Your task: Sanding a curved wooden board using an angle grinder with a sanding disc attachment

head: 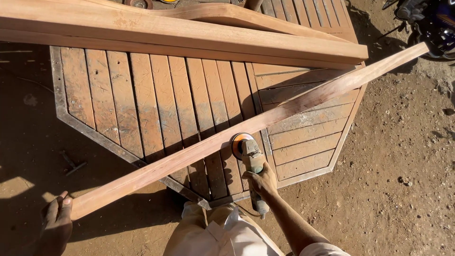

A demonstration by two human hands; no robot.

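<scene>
Right grip: right hand (261,182) clenched round the body of the angle grinder (251,163), just below frame centre; orange disc (238,143) touching the near edge of the long plank (246,128).
Left grip: left hand (57,223) at lower left, fingers wrapped over the plank's near end, thumb on top.
Why held so: judged, the left hand steadies the free end so the plank does not shift under the disc; the right hand sits back on the tool body, clear of the disc.
Plank position: runs diagonally from lower left to upper right, lying across the slatted wooden panel (156,104), which serves as a support.
Plank appearance: pale reddish-brown, straight, smooth top face, sunlit; far end overhangs the panel at upper right.
Panel: angled slats in a grey frame, dusty, worn.
Other timber: two thicker beams (189,33) lie across the top of the frame.
Ground: bare dirt (403,180); a dark vehicle part at the upper right corner, unclear.
</scene>
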